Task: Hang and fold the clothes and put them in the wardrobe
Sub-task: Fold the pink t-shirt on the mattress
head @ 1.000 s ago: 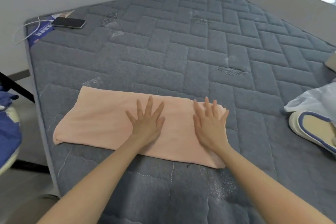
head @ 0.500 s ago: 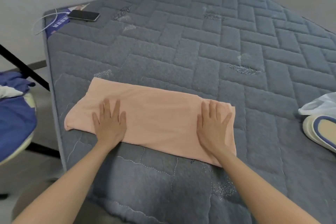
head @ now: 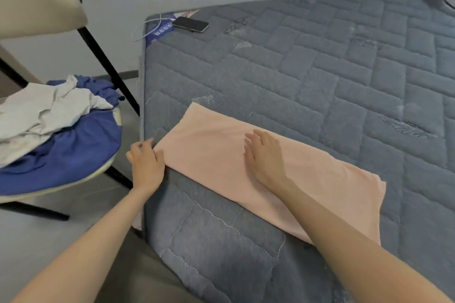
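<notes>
A peach cloth point(head: 216, 155), folded into a long strip, lies across the near part of the grey quilted mattress point(head: 320, 76). My left hand point(head: 146, 163) is at the strip's left end by the mattress edge, fingers curled and pinching the cloth's corner. My right hand point(head: 267, 157) lies flat with straight fingers on the middle of the strip. The strip's right end point(head: 364, 194) rests loose and slightly rumpled.
A chair point(head: 44, 19) stands left of the mattress, holding a pile of blue clothes point(head: 61, 155) and a white garment point(head: 44, 110). A black phone point(head: 190, 24) with a white cable point(head: 147, 27) lies at the mattress's far left corner.
My left hand slid left along the cloth to its end and curled onto the corner. My right hand moved from the right end to the middle. The view swung left, showing the chair.
</notes>
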Available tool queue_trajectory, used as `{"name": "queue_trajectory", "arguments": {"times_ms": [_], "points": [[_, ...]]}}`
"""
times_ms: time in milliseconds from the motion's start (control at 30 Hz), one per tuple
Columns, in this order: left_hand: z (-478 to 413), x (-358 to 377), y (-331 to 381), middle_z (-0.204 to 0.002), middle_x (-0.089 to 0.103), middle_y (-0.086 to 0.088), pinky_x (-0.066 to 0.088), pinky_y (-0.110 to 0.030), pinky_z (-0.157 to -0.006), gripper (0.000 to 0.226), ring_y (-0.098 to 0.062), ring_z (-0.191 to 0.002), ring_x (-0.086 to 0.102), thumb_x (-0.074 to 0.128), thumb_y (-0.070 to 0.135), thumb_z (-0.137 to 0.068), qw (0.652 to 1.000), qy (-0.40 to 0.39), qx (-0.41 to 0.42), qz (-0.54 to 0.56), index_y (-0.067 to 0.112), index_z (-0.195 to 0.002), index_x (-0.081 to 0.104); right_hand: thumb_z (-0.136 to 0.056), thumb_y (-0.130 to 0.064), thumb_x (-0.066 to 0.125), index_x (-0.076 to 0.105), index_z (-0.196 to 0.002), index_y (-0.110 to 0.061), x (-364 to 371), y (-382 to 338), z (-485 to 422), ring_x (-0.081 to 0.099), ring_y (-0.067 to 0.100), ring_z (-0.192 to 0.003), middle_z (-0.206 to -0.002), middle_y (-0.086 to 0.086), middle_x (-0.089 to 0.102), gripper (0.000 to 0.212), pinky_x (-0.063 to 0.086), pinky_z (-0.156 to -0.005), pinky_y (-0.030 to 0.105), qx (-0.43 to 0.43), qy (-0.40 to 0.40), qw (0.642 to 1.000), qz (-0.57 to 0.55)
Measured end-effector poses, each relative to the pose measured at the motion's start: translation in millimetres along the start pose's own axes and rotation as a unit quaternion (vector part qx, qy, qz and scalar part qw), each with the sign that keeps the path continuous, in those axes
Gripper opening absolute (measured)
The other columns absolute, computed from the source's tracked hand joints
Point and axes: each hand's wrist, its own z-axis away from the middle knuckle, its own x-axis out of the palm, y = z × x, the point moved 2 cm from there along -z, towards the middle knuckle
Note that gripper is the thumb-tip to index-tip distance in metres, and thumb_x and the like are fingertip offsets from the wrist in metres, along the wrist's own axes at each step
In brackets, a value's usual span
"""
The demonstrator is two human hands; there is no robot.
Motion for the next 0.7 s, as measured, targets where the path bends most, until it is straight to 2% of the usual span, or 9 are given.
{"name": "queue_trajectory", "arguments": {"times_ms": [67,133,200,267,367,467,600,700], "points": [[0.0,-5.0,-10.1,-0.122,0.048,-0.024,0.036,-0.034,-0.089,0.035,-0.029,-0.104,0.047,0.049,0.019,-0.096,0.997,-0.012,-0.056,0.060,-0.002,-0.124,0.047,-0.098,-0.029,0.043,0.054,-0.124,-0.016,8.0,-28.7,-6.8,0.044,0.023,-0.120,-0.128,0.003,0.053,0.031,0.033,-0.098,0.036,-0.061,-0.007,0.997,-0.041],[-0.3,-4.5,-16.2,-0.103,0.061,-0.020,0.048,-0.032,-0.076,0.030,-0.026,-0.083,0.059,0.052,0.024,-0.095,0.983,-0.049,-0.130,0.118,-0.001,-0.112,0.052,-0.093,-0.037,0.051,0.056,-0.114,-0.017,22.0,-63.5,-8.3,0.047,0.022,-0.110,-0.115,0.000,0.056,0.029,0.037,-0.089,0.036,-0.124,-0.064,0.988,-0.062],[-1.7,-4.0,-20.5,-0.081,0.063,-0.013,0.053,-0.023,-0.051,0.021,-0.016,-0.054,0.060,0.055,0.023,-0.095,0.943,-0.063,-0.218,0.243,0.003,-0.101,0.054,-0.087,-0.044,0.058,0.053,-0.112,-0.018,39.6,-97.0,-6.1,0.046,0.022,-0.106,-0.111,0.000,0.055,0.037,0.039,-0.083,0.037,-0.180,-0.113,0.977,-0.033],[-5.1,-4.3,-23.5,-0.074,0.062,-0.009,0.050,-0.017,-0.041,0.010,-0.009,-0.041,0.057,0.057,0.019,-0.094,0.891,-0.065,-0.280,0.351,0.010,-0.089,0.054,-0.083,-0.043,0.063,0.048,-0.114,-0.016,54.4,-120.2,-5.2,0.046,0.025,-0.105,-0.114,0.003,0.051,0.044,0.038,-0.078,0.038,-0.204,-0.137,0.969,0.019],[-10.9,-9.9,-25.3,-0.074,0.063,-0.006,0.050,-0.015,-0.043,0.012,-0.009,-0.043,0.061,0.060,0.014,-0.092,0.875,-0.065,-0.293,0.379,0.014,-0.080,0.057,-0.090,-0.024,0.055,0.042,-0.119,-0.010,66.3,-132.9,-8.2,0.049,0.031,-0.105,-0.118,0.009,0.048,0.034,0.034,-0.070,0.036,-0.189,-0.141,0.970,0.061],[-16.6,-17.3,-26.4,-0.072,0.061,-0.007,0.051,-0.014,-0.045,0.018,-0.008,-0.043,0.061,0.056,0.004,-0.092,0.875,-0.073,-0.286,0.385,0.009,-0.075,0.058,-0.095,-0.012,0.042,0.047,-0.114,-0.007,68.6,-131.0,-13.5,0.053,0.033,-0.103,-0.116,0.011,0.052,0.020,0.033,-0.069,0.035,-0.161,-0.129,0.977,0.047],[-19.5,-23.5,-24.9,-0.075,0.058,-0.011,0.052,-0.015,-0.047,0.014,-0.017,-0.061,0.057,0.047,0.005,-0.097,0.879,-0.124,-0.269,0.373,0.005,-0.085,0.054,-0.093,-0.017,0.046,0.055,-0.103,-0.007,63.4,-126.7,-22.0,0.055,0.032,-0.097,-0.109,0.011,0.060,0.016,0.041,-0.077,0.037,-0.118,-0.131,0.982,-0.073],[-21.8,-26.2,-21.2,-0.077,0.059,-0.013,0.054,-0.018,-0.052,0.018,-0.018,-0.064,0.059,0.043,0.007,-0.099,0.875,-0.132,-0.256,0.390,0.009,-0.083,0.050,-0.087,-0.018,0.052,0.057,-0.090,-0.017,56.4,-120.9,-28.4,0.057,0.025,-0.086,-0.093,0.002,0.064,0.005,0.042,-0.073,0.033,-0.067,-0.103,0.977,-0.172]]}}
